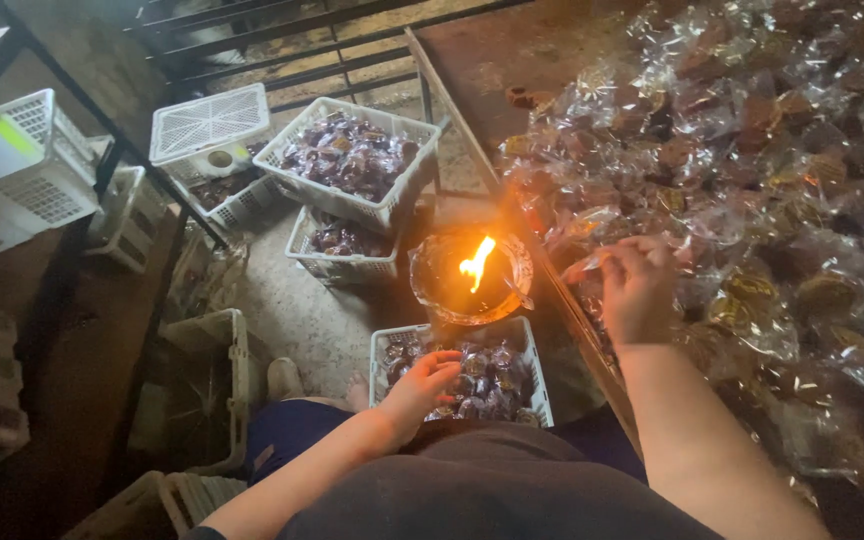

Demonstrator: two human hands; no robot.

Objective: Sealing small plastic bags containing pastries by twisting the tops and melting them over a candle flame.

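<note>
My left hand (422,388) reaches into a white plastic basket (535,372) of wrapped sweets in front of my lap, fingers curled over the packets; whether it grips one I cannot tell. My right hand (634,285) rests on the edge of a big heap of clear-wrapped brown sweets (752,160) on a table to the right, pinching a clear wrapper (584,266) between its fingers. Between both hands stands a round dish with a burning flame (476,266).
Two more white baskets of wrapped sweets (350,155) are stacked beyond the flame. An upturned white basket (208,120) lies to their left, with other baskets (22,160) by a dark metal frame. A metal railing (282,40) runs along the back. Concrete floor below.
</note>
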